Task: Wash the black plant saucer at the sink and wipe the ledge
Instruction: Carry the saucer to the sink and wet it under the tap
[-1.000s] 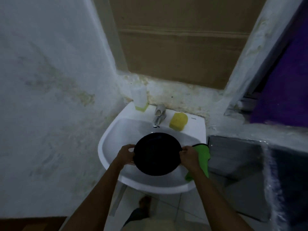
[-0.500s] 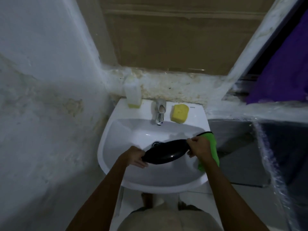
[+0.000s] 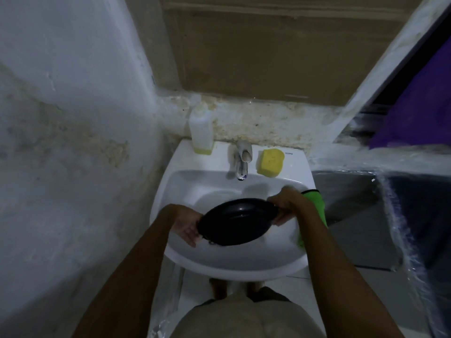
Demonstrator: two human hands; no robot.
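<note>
Head view: left hand (image 3: 186, 226) cradles the black saucer (image 3: 236, 226) open-palmed, right hand (image 3: 286, 207) pinches its rim.

There is a single view, from a camera worn on the person's head. It looks steeply down and slightly forward onto the sink (image 3: 244, 267), close in, with the basin filling the middle of the frame. Both forearms enter from the lower edge. The left hand (image 3: 188, 226) and right hand (image 3: 285, 207) meet at the black saucer (image 3: 234, 225) at centre. The wide lens bows the wall (image 3: 61, 142) at left, and the person's torso (image 3: 244, 318) shows at bottom centre.
</note>
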